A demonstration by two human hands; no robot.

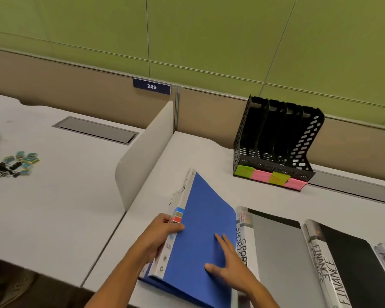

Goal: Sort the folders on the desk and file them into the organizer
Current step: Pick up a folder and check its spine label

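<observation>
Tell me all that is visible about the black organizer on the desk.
The black organizer stands upright at the back of the desk, against the partition. It looks like plastic, with perforated side walls and dividers forming four slots, all empty. Four sticky notes, green and pink in turn, hang on its front edge; their writing is unreadable. No hand touches it.

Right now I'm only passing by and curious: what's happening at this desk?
A person is sorting folders. Their left hand grips the spine of a blue folder, and the right hand lies flat on its cover. Grey and black folders lie beside it. The black organizer at the back holds none yet.
</observation>
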